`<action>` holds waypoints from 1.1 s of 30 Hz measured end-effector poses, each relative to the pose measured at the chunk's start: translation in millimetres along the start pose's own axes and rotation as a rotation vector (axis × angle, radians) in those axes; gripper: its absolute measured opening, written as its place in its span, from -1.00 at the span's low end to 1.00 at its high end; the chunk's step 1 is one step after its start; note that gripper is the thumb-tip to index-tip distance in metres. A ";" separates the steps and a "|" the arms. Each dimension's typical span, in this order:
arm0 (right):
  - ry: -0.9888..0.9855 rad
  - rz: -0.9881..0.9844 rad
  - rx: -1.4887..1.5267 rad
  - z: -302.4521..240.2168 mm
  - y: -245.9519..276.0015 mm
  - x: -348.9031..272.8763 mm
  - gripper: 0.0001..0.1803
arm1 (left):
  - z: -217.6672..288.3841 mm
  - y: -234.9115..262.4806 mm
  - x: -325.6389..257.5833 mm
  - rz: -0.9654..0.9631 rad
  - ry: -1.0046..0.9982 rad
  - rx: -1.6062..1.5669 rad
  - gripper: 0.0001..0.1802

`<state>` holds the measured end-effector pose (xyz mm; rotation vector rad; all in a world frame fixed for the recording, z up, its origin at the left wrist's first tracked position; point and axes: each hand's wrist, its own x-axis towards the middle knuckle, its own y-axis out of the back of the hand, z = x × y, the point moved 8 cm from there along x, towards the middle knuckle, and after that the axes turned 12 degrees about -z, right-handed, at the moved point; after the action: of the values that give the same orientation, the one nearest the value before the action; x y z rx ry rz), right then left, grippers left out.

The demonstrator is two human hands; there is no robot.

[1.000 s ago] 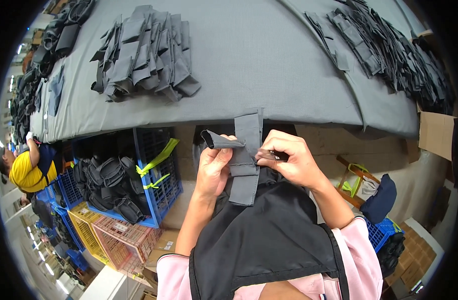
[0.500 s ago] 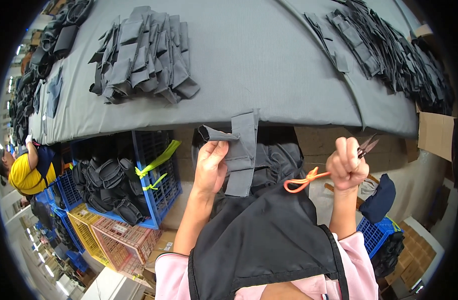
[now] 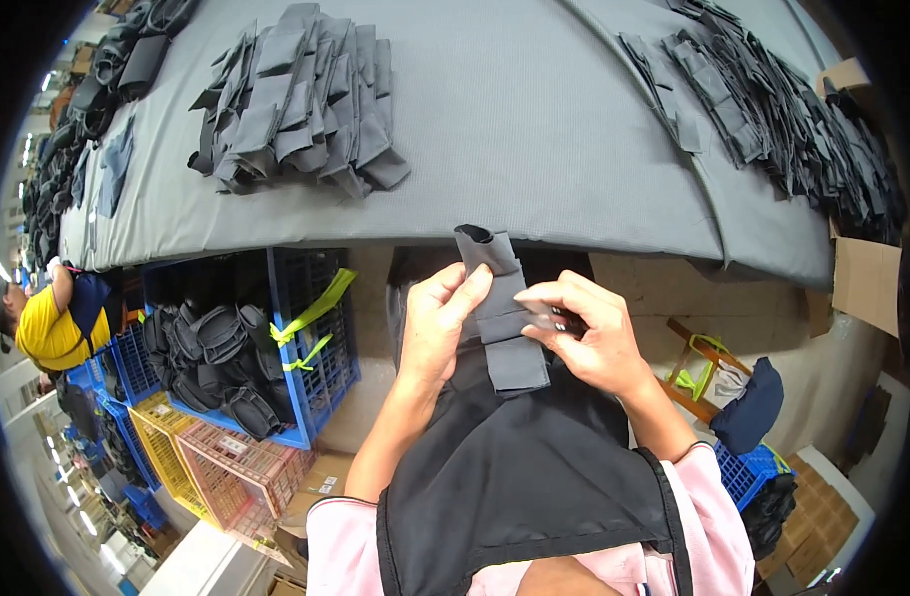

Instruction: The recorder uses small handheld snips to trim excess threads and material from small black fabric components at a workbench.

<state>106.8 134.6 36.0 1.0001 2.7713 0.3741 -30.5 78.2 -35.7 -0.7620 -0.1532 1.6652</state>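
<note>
My left hand (image 3: pixel 437 323) pinches a grey sewn fabric strip (image 3: pixel 516 364) near its upper end, thumb on top. The strip hangs in front of the table edge, and its top end curls open into a dark hollow. Flat seams or folds cross it lower down. Beside its right edge is my right hand (image 3: pixel 599 338), fingers curled around small scissors (image 3: pixel 566 321). Only a blurred dark and metallic part of the scissors shows between the fingers; their blades are hard to make out. Behind the strip lies my black apron (image 3: pixel 525 467).
A grey-covered table (image 3: pixel 505 129) spans ahead, bearing a pile of grey strips (image 3: pixel 306 109) at left and another heap (image 3: pixel 773 119) at right. Blue crate (image 3: pixel 306 397) with black items stands at lower left. A cardboard box (image 3: pixel 865 283) is at right. A person in yellow (image 3: pixel 53 323) works far left.
My right hand has come left and in to the strip with the scissors; their orange cord is out of sight. My left hand has shifted slightly right, and the strip is turned.
</note>
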 end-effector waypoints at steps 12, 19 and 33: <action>0.085 0.026 -0.188 -13.2 4.3 -11.1 -0.58 | -0.1 1.2 -0.1 0.046 0.037 0.179 -0.71; 0.129 0.010 -0.436 -25.5 -1.6 -10.3 -0.72 | 1.4 1.5 -1.0 0.077 0.014 0.259 -0.65; 0.012 -0.020 0.062 18.6 11.3 -25.4 -0.57 | 46.1 -33.4 -13.3 -0.509 -0.290 0.448 -0.66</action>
<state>137.4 129.9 23.4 0.9855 2.8178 0.2939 -27.7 88.5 21.8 -0.1202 -0.1542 1.2453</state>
